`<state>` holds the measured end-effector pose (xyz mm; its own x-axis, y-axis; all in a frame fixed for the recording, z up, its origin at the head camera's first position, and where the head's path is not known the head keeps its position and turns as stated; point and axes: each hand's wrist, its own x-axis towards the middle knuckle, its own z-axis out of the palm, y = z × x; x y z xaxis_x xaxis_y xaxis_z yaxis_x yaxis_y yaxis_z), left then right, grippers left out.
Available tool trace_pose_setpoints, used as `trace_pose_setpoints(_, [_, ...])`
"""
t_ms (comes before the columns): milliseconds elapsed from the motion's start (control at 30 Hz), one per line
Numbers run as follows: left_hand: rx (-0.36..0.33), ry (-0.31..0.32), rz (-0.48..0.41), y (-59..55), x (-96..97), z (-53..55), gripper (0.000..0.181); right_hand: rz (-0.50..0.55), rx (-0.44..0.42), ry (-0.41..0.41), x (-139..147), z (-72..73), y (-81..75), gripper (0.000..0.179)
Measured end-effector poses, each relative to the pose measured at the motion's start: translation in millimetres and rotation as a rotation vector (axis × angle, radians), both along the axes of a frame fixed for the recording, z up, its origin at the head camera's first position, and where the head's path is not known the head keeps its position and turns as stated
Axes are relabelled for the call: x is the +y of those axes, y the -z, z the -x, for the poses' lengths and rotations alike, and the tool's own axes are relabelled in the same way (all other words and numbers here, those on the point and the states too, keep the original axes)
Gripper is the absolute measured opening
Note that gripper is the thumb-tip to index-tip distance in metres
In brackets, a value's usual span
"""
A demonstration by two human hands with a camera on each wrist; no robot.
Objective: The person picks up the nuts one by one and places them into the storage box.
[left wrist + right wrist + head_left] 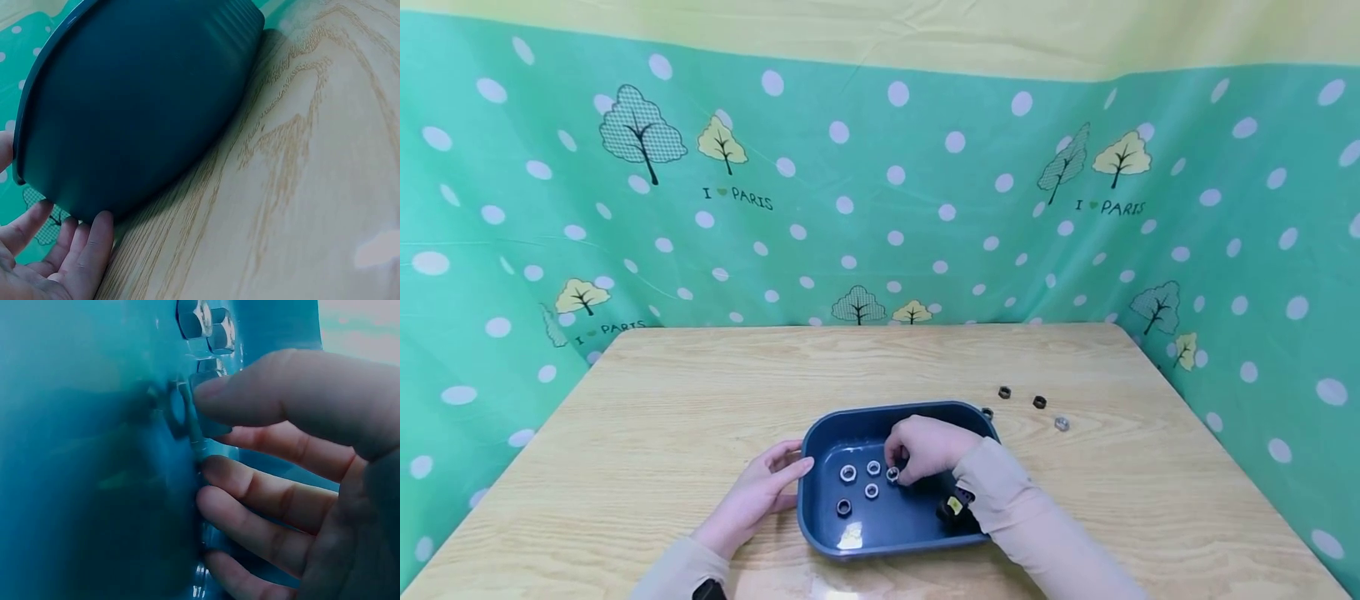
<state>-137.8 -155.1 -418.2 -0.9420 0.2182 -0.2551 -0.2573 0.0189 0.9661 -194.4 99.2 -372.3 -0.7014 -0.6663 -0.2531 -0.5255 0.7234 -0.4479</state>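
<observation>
A dark blue tray (850, 552) lies on the wooden table, with several metal hex nuts (847, 473) on the left part of its floor. My left hand (762, 492) holds the tray's left end, thumb at the rim and fingers against the outer wall. In the left wrist view, those fingers (94, 250) touch the tray wall (144, 106) from below. Inside the tray, my right hand (928, 448) pinches a hex nut (892, 475) between thumb and fingers, close to the floor. The right wrist view has this nut (209, 419) partly hidden behind the thumb (269, 394).
Beyond the tray's right end lie a dark nut (1004, 392), another dark nut (1039, 402) and a silver nut (1062, 423). One more nut (987, 412) sits just outside the tray's back right corner. A green patterned curtain (895, 208) surrounds the table's back and sides.
</observation>
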Motion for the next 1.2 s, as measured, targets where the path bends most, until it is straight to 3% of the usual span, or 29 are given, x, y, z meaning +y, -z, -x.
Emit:
trace_pose_setpoints(533, [-0.004, 0.002, 0.0, 0.0, 1.0, -0.1, 0.055, -0.033, -0.028, -0.062, -0.6, 3.3, 7.5, 0.015])
trace_pose_setpoints(967, [-0.005, 0.002, -0.008, 0.1, 2.1, 0.0, 0.055, -0.047, -0.094, -0.028, 0.0, 1.6, 6.9, 0.016])
trace_pose_setpoints(1200, [-0.006, 0.004, 0.007, 1.0, 1.3, -0.5, 0.056, 0.007, -0.104, -0.034, 1.3, 3.7, 3.3, 0.016])
